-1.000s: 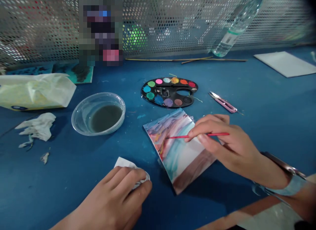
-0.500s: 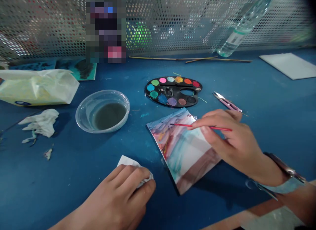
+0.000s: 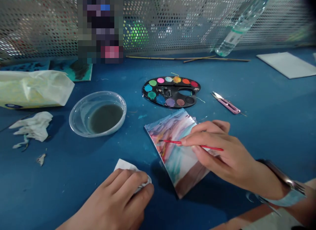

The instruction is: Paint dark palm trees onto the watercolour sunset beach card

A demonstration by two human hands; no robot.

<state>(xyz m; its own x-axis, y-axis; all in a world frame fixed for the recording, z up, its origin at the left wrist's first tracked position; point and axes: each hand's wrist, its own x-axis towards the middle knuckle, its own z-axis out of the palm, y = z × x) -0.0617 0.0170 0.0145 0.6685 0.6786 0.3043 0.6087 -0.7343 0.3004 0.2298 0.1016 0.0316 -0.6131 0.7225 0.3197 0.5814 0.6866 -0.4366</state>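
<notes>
A thin red paintbrush is pinched between the thumb and fingers of my right hand. Its dark tip is over the left part of a small painted canvas with blue, pink, teal and brown streaks; whether the bristles touch it I cannot tell. My left hand rests on the table left of the canvas, closed on a folded white tissue. Beyond the canvas lies a black paint palette with round wells of many colours. A clear plastic bowl of dark grey water stands to the left.
Pink thread snips lie right of the palette. A tissue pack and a crumpled tissue are at the left. Along the perforated metal screen are thin sticks, a leaning bottle and a white panel.
My right hand has moved the paintbrush down and slightly left, from the canvas's upper part towards its left edge. My left hand stays on the tissue. The whole view has shifted slightly.
</notes>
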